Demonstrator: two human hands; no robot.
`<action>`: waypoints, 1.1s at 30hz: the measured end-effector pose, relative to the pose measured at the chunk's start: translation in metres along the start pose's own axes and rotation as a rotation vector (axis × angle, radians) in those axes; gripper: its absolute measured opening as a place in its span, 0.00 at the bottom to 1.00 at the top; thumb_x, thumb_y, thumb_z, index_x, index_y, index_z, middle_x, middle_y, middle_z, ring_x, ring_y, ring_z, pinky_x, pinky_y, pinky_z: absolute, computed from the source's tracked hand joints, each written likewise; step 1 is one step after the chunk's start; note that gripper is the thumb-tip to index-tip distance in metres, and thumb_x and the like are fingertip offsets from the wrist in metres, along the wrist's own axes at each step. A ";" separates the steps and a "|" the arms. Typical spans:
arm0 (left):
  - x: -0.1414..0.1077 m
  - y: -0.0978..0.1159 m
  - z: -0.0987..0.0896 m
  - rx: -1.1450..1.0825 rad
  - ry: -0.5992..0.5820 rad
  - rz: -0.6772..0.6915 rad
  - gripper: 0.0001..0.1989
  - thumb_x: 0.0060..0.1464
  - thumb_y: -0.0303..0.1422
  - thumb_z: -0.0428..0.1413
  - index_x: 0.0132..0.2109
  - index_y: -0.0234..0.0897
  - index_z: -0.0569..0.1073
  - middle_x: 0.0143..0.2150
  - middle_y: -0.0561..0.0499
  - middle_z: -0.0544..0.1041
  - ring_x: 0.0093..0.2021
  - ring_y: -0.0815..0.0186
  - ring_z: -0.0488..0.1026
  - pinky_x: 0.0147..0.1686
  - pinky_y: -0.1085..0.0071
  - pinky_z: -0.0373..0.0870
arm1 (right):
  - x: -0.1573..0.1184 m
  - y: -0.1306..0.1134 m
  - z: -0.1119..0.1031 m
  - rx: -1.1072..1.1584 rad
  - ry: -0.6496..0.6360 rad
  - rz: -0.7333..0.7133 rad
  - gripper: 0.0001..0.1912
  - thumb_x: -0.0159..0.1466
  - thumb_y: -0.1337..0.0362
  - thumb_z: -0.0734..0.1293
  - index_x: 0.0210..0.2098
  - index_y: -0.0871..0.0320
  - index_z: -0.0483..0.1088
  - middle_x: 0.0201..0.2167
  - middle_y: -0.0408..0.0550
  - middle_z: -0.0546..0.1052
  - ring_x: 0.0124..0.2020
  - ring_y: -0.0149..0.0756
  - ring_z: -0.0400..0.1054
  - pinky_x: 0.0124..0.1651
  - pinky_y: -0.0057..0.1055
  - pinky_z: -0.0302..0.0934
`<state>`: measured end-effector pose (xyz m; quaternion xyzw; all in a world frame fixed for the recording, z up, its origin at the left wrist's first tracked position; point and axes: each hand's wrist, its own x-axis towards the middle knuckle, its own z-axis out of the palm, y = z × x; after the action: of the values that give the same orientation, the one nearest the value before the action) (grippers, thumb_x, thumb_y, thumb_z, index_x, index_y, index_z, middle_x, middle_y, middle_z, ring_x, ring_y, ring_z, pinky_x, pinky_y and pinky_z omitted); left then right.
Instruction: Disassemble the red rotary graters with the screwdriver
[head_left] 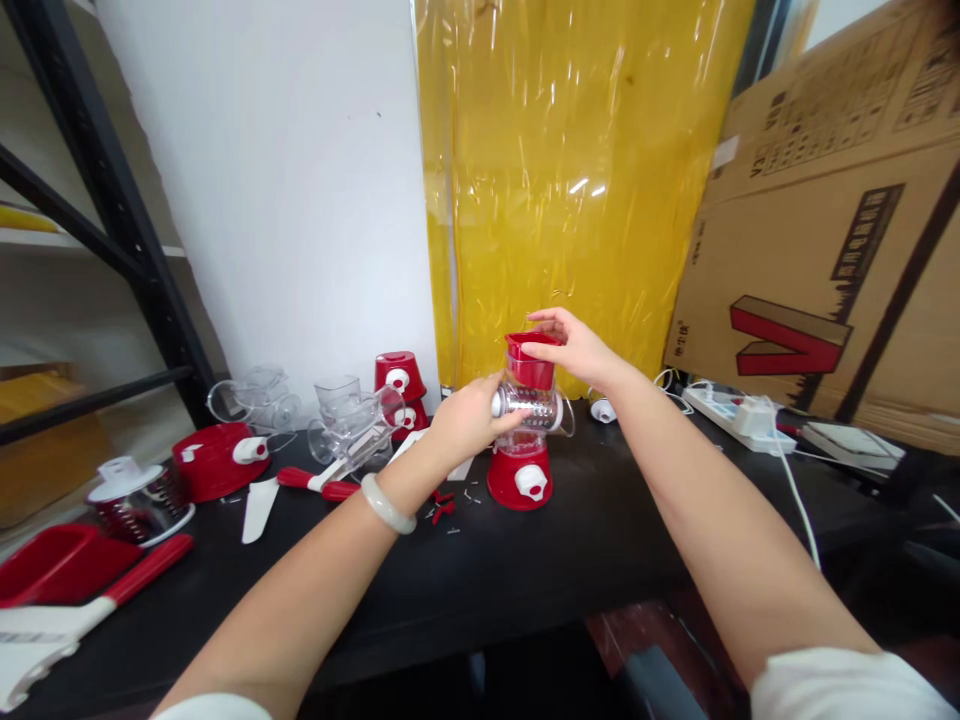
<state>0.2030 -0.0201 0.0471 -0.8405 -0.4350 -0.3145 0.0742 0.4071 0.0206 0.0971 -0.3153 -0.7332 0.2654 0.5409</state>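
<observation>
Left hand (465, 418) half-closed on the drum (531, 401), right hand (579, 348) pinching the red pusher (532, 370)
Pusher sits at the drum's twelve o'clock.

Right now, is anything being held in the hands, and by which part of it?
Yes: the right hand holds the pusher by its top rim; the left hand seems to hold the drum by its white end.

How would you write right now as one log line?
left hand: at white end of metal drum, grip unclear | right hand: thumb and fingers on red pusher | red base: standing on black table
</observation>
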 end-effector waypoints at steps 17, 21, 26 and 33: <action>0.003 -0.003 0.000 0.071 -0.022 -0.010 0.35 0.57 0.54 0.51 0.64 0.36 0.64 0.54 0.39 0.77 0.51 0.51 0.76 0.46 0.60 0.71 | 0.033 0.102 -0.042 -0.148 0.516 0.207 0.32 0.47 0.53 0.76 0.47 0.54 0.63 0.46 0.49 0.72 0.47 0.40 0.68 0.52 0.40 0.63; 0.004 -0.005 -0.005 0.103 -0.016 -0.023 0.36 0.56 0.54 0.52 0.63 0.33 0.66 0.52 0.37 0.78 0.50 0.49 0.77 0.47 0.57 0.72 | 0.022 0.157 -0.030 -0.199 0.496 0.345 0.32 0.42 0.59 0.78 0.43 0.56 0.64 0.45 0.51 0.73 0.47 0.42 0.69 0.52 0.42 0.64; 0.004 -0.013 -0.004 -0.019 0.057 -0.027 0.31 0.53 0.52 0.56 0.58 0.38 0.72 0.51 0.43 0.80 0.51 0.53 0.77 0.51 0.58 0.72 | 0.021 0.193 -0.015 -0.213 0.451 0.447 0.31 0.44 0.61 0.78 0.45 0.56 0.65 0.45 0.51 0.75 0.46 0.41 0.70 0.50 0.40 0.65; 0.009 -0.025 -0.025 -0.187 0.270 -0.155 0.22 0.49 0.46 0.61 0.47 0.37 0.78 0.45 0.46 0.82 0.47 0.57 0.78 0.51 0.62 0.72 | 0.032 0.213 -0.001 -0.205 0.373 0.482 0.32 0.44 0.62 0.78 0.46 0.56 0.67 0.45 0.51 0.76 0.45 0.40 0.71 0.48 0.37 0.66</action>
<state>0.1763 -0.0086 0.0684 -0.7578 -0.4533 -0.4684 0.0290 0.4381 0.1849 -0.0382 -0.5761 -0.5485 0.2482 0.5528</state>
